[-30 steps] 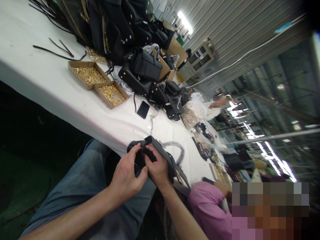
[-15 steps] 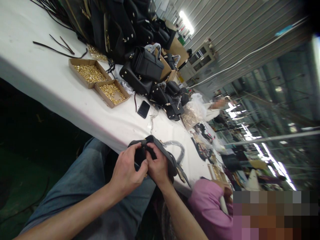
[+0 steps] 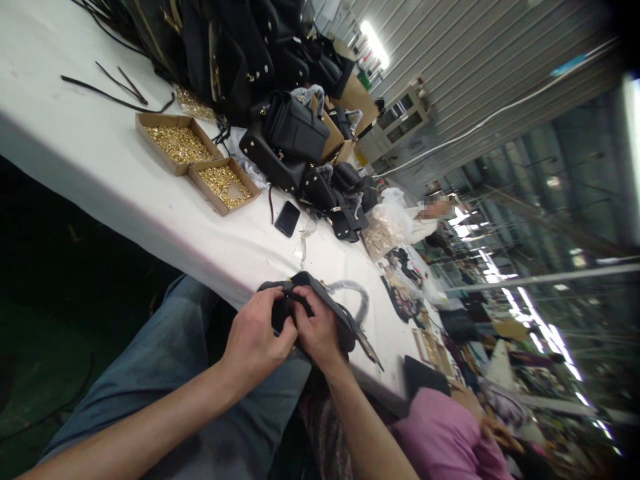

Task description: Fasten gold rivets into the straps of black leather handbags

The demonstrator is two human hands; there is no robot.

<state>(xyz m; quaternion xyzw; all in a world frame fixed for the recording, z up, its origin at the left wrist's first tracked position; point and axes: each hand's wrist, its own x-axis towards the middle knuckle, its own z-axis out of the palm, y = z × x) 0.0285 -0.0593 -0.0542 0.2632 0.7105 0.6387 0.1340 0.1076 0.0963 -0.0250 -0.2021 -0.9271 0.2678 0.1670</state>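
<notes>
A black handbag (image 3: 345,327) with a plastic-wrapped handle (image 3: 361,299) rests at the near table edge, over my lap. My left hand (image 3: 257,330) pinches the rim of its opening from the left side. Close beside it, my right hand (image 3: 315,323) grips the same rim, with its fingers partly inside the bag. Both thumbs point toward each other in front of the dark opening. What lies between the fingertips is too small to make out. A gold-coloured metal piece hangs at the bag's right side.
On the white table (image 3: 150,200) are two cardboard trays of gold fittings (image 3: 183,143), a phone (image 3: 287,219), thin black straps and a pile of black bags (image 3: 295,127). A person in a pink sleeve (image 3: 440,433) sits close at the right, near a dark flat piece (image 3: 425,378).
The person in pink has shifted right and lower, and a dark flat piece now shows beside the sleeve. My hands have barely moved on the bag.
</notes>
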